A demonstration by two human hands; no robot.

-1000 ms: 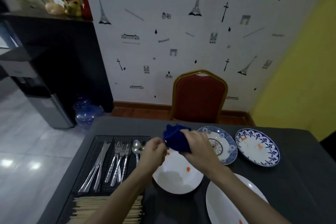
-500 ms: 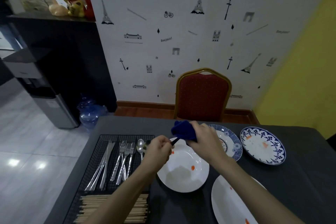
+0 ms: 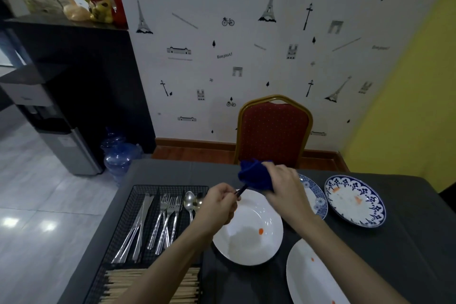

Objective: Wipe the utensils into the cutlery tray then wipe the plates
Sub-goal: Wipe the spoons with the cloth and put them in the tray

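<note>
Dark utensil handle slants far-right into the blue cloth (right hand bunches it), left hand fingers pinching its near-left end.

Utensil mostly hidden: one end inside left hand, other wrapped in blue cloth; type unclear. Patterned plate half behind right hand. White plate cut by bottom edge. Chopsticks partly under forearm.

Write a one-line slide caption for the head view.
Left hand holds a dark utensil while the right hand wipes it with a blue cloth above a white plate.
</note>
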